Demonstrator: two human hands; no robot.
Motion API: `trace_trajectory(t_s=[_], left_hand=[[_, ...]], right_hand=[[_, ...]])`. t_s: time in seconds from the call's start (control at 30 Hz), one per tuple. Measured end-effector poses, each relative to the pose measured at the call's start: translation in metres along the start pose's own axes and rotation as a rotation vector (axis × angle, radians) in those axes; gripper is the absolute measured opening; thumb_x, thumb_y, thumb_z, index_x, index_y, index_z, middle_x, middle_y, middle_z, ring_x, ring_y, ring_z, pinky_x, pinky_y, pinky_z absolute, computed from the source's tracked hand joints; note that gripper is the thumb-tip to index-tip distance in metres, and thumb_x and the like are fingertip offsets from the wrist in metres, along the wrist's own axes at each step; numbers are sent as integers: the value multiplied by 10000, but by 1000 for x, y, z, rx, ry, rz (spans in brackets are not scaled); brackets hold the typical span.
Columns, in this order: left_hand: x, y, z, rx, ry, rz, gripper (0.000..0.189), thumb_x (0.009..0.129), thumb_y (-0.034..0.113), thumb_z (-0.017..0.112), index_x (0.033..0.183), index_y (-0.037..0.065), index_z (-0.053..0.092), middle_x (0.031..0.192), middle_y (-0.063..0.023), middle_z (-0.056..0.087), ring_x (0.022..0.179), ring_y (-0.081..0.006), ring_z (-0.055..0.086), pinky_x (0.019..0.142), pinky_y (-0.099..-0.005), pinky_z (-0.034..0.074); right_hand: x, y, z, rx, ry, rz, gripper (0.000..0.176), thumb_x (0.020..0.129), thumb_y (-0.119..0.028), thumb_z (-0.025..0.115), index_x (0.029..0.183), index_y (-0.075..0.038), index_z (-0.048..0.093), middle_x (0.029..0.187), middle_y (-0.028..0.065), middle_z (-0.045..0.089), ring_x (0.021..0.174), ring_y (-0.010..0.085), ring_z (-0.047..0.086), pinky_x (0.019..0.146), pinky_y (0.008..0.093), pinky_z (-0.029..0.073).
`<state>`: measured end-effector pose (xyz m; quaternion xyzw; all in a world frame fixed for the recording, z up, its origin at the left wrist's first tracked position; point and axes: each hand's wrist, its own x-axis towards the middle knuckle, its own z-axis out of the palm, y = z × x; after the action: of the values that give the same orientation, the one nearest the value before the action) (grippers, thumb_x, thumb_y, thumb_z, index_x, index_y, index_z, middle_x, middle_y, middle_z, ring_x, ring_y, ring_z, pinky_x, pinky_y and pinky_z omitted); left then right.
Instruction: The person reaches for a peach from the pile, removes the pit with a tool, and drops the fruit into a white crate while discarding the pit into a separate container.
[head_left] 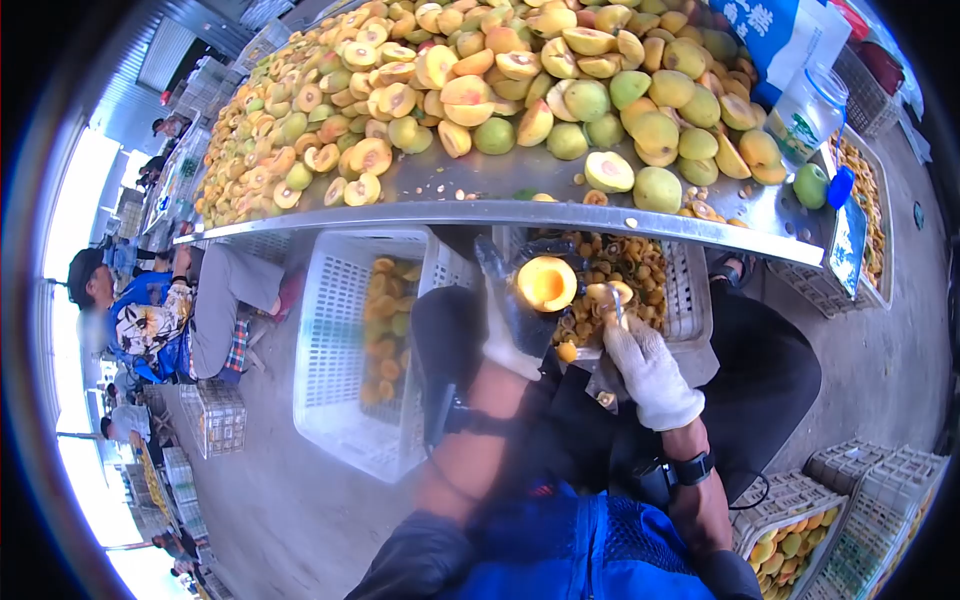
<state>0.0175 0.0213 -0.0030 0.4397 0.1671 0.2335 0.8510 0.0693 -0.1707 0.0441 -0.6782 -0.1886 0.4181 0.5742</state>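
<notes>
My left hand (pixel 515 310), in a glove with a dark coated palm, holds a yellow peach half (pixel 547 284) with its cut face up and a round hollow in the middle. Just to its right, my right hand (pixel 648 372) in a white knitted glove grips a small metal pitting tool (pixel 617 306). A pale cut piece with a brownish centre (pixel 609 293) shows at the tool's end. Beneath both hands stands a crate (pixel 688 290) full of peach pits and scraps (pixel 630 262). A small orange bit (pixel 567 351) lies near its front edge.
A metal table (pixel 480 212) heaped with halved peaches (pixel 470 95) spans the front. A white crate (pixel 335 400) with peach halves stands at left. At right are a plastic jar (pixel 808 115) and stacked fruit crates (pixel 800 520). A seated person (pixel 150 320) is at far left.
</notes>
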Motion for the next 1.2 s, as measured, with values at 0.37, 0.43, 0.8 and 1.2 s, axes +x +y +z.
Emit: trace_trajectory(t_s=[0.37,0.43,0.8,1.2], left_hand=[[-14,162,-33,1659,567,616,386,817,67,679,1193,6,616,1104,-187,648,1041,-343,616,966,-425,443],[6,157,-12,1471,342,531,387,812,74,684,1189,8,621,1102,-159,659,1024,-305,638,928,-390,482],[153,49,80,1533,-344,72,526,775,301,774,1192,26,610,1069,-199,674,982,-307,661,887,-343,515],[17,56,72,828,-197,375,527,850,121,730,1296,-5,480,1196,-110,615,1121,-185,591,1002,-306,438]], right_hand=[[12,13,2,-163,279,-25,222,995,-259,546,996,-39,570,620,45,522,547,163,530,532,329,433],[22,36,8,-175,335,16,269,985,-290,558,1011,-23,582,638,55,540,552,156,519,539,331,433],[16,39,-1,-311,365,-77,286,993,-296,552,1053,-20,595,702,119,592,608,242,577,592,373,460],[11,25,4,-426,567,-544,272,1024,-206,491,1189,-4,570,881,93,587,726,152,564,672,297,496]])
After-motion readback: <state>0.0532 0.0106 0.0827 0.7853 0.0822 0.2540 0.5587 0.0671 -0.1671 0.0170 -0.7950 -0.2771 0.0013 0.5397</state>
